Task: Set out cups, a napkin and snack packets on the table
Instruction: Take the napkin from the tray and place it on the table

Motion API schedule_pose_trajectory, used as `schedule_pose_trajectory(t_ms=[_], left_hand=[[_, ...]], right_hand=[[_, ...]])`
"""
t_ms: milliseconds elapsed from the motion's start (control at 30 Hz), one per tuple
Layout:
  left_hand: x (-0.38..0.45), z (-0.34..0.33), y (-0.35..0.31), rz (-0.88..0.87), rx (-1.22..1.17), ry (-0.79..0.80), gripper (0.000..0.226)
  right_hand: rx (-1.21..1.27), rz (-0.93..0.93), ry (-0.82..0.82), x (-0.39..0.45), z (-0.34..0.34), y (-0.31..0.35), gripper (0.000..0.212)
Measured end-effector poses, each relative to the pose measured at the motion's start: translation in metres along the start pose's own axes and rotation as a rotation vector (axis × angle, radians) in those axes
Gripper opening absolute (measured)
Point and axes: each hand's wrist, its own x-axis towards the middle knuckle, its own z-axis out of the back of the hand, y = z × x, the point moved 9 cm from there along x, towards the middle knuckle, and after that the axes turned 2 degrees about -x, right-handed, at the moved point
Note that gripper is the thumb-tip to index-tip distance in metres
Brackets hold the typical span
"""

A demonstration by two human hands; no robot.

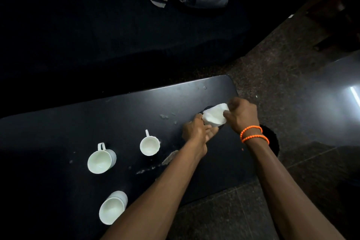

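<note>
The napkin (214,116) sits between the two hands, pinched at both ends: the right hand (241,115) grips its far, upper end with curled fingers, and the left hand (196,132) holds the near, lower edge, thumb on top and fingers partly open beneath. Its long axis runs from the left hand's thumb up toward the right hand's knuckles, slanting away from the person. It hangs just above a dark round object (207,108), barely visible behind it; what that is cannot be told. The napkin is white, soft and folded into a thick wad, creased along the middle. Both hands are equally close, so either could lay it down; the drop is probably straight below. Well to the left of the left hand, three white cups (149,145) stand on the dark table (78,122). No snack packets are visible.
</note>
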Motion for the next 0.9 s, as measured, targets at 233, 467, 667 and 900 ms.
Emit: schedule_pose_trajectory(t_ms=[233, 467, 667, 900], left_hand=[[0.016, 0.022, -0.016, -0.223, 0.17, -0.162, 0.035], [0.006, -0.002, -0.014, -0.319, 0.455, 0.104, 0.084], [-0.004, 0.019, 0.004, -0.346, 0.504, 0.105, 0.099], [-0.011, 0.074, 0.04, -0.378, 0.399, 0.129, 0.052]], right_hand=[[0.208, -0.056, -0.059, -0.003, -0.007, -0.024, 0.042], [0.781, -0.409, 0.354, -0.022, -0.077, -0.05, 0.073], [0.927, -0.461, 0.305, -0.055, -0.092, -0.071, 0.081], [0.77, -0.453, 0.296, -0.111, -0.109, -0.081, 0.084]])
